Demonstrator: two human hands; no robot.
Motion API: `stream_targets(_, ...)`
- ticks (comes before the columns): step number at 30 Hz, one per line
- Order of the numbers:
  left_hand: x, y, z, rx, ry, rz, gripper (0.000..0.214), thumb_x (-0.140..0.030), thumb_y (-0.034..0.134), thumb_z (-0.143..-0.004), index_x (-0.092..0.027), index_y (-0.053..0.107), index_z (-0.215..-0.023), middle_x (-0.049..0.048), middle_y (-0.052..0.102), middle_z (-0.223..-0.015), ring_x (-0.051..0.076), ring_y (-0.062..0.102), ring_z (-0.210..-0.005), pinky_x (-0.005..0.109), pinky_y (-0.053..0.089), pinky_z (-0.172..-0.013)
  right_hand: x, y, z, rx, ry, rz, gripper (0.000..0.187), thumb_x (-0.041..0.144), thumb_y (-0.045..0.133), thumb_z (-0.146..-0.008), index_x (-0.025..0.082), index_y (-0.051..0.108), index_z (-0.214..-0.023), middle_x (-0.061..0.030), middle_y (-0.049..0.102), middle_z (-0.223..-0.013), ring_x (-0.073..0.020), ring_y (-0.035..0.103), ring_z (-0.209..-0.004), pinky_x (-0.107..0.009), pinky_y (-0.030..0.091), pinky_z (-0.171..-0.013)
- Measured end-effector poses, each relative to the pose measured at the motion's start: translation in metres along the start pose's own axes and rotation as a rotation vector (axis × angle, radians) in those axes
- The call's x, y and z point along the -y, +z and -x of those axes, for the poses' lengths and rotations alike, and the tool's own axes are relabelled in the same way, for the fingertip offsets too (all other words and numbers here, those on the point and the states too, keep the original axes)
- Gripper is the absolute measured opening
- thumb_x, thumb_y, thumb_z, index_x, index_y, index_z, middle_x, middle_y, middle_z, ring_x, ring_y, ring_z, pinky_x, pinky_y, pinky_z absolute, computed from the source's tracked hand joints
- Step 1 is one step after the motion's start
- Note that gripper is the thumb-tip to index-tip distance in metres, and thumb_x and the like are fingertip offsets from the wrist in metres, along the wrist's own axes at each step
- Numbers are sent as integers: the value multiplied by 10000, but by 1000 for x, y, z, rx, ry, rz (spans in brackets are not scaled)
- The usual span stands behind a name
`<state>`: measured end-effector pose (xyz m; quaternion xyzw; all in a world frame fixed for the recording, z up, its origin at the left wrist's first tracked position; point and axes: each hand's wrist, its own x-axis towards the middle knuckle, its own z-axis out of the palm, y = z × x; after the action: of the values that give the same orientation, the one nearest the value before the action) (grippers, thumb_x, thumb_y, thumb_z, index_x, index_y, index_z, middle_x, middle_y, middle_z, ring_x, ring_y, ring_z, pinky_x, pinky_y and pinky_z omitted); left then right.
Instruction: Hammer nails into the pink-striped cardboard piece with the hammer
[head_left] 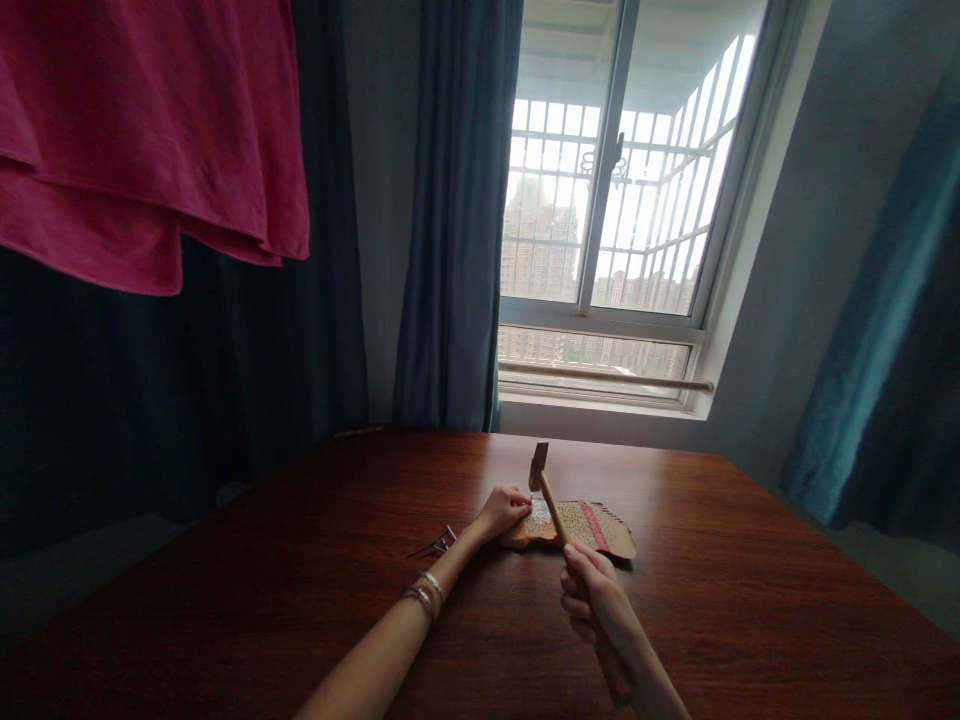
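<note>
As you look down from the head camera, your left hand [506,511] is at the left end of a flat, spotty piece [576,522] on the brown table [337,600]. Its fingertips are pinched together on a small thin thing [531,497], which is too tiny to name for sure. Your right hand [596,592] is wrapped tight around the wooden handle of a hammer [553,505]. The hammer's head is up above the spotty piece, close to your left fingertips. Your two hands are apart from each other. The spotty piece is tan with dark dots, and it has a pink stripe near its right end and a pale patch near its left end. Just left of your left arm lie some thin metal tools [436,545]. You wear bracelets [426,594] on your left wrist. Past the table are blue curtains [457,220] and a bright window [600,200], and a pink cloth [165,130] hangs at the top left.
</note>
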<state>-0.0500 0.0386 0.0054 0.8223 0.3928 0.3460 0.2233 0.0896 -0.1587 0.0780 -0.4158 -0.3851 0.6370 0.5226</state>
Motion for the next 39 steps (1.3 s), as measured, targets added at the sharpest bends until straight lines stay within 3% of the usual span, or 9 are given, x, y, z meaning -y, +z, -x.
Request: stream_targets(39, 13, 8, -4, -13, 58, 22, 183, -264, 578, -729, -158, 722, -765, 16, 593, -680, 93, 498, -590, 186, 346, -557, -6, -6, -3, 26, 12, 11, 348, 484, 564, -715, 229, 328, -721, 96, 416, -530, -10, 265, -292, -116, 212, -215)
